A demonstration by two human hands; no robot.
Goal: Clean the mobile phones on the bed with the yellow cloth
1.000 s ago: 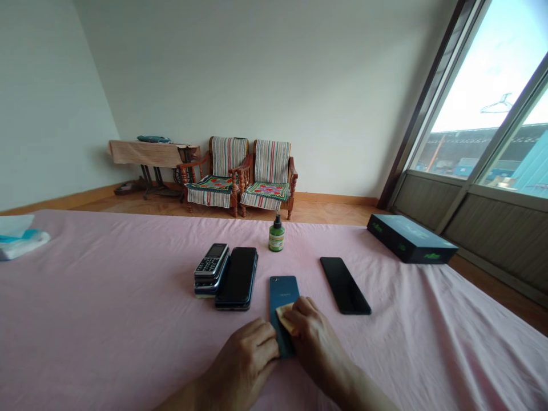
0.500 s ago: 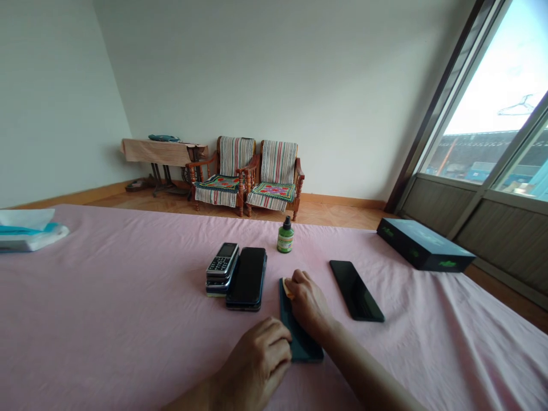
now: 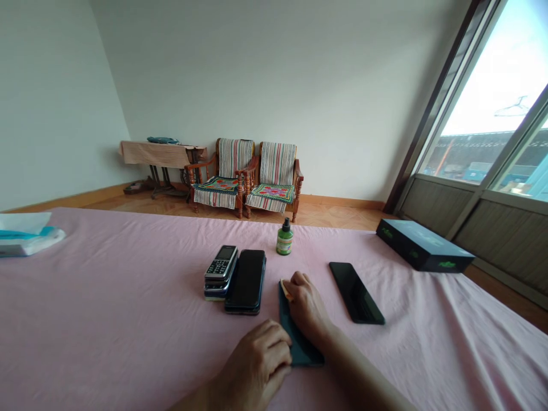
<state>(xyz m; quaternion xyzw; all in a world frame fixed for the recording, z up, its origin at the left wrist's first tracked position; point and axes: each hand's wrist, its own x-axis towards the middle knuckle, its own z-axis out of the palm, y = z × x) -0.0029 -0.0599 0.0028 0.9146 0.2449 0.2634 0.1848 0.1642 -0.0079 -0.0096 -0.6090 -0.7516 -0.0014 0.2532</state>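
A dark teal phone (image 3: 306, 352) lies flat on the pink cloth in front of me, partly covered by both hands. My left hand (image 3: 261, 359) has its fingers curled against the left edge of that phone. Pressed onto its far end is my right hand (image 3: 306, 302), closed around a small pale yellow cloth (image 3: 286, 290), most of which the fingers hide. To the left are a stack of smartphones (image 3: 246, 281) and a stack of keypad phones (image 3: 221, 268). A black smartphone (image 3: 356, 292) lies to the right of my right hand.
Beyond the phones stands a green spray bottle (image 3: 285, 238). A black box (image 3: 423, 245) rests at the right edge of the pink-covered surface (image 3: 128, 319). At far left is a tissue pack (image 3: 29, 235). Two wooden chairs (image 3: 274, 177) stand by the wall.
The view has shifted very slightly. Both hands, the cloth and the phone under them stay in nearly the same place.
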